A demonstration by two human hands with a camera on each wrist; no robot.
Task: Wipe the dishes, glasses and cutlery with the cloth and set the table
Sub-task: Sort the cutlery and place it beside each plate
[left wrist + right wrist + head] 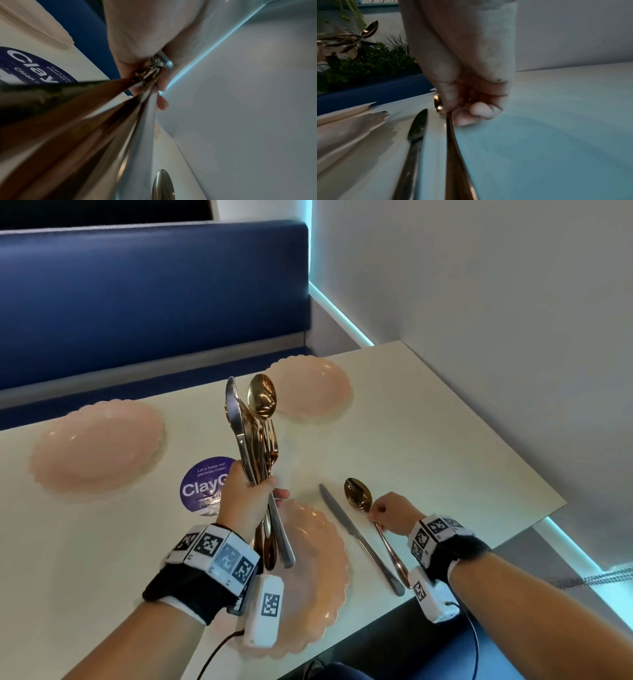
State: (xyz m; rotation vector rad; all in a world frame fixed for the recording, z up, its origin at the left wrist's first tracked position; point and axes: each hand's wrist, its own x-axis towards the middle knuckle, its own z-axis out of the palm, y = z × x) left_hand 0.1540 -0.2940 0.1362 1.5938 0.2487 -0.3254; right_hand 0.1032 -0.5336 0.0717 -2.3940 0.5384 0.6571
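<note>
Left hand [247, 495]: fist wrapped round a bundle of cutlery [255, 426], held upright above the near plate [320, 570].
Right hand [390, 513]: fingers curled, pinching the gold spoon [359, 495] lying on the table [428, 446].
Knife [356, 537]: flat between near plate and spoon.
Far plates [97, 445]: nothing in them.

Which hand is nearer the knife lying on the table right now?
Right. The right hand pinches the spoon lying just right of the knife. The left hand is farther left, raised, gripping the bundle of cutlery.
</note>
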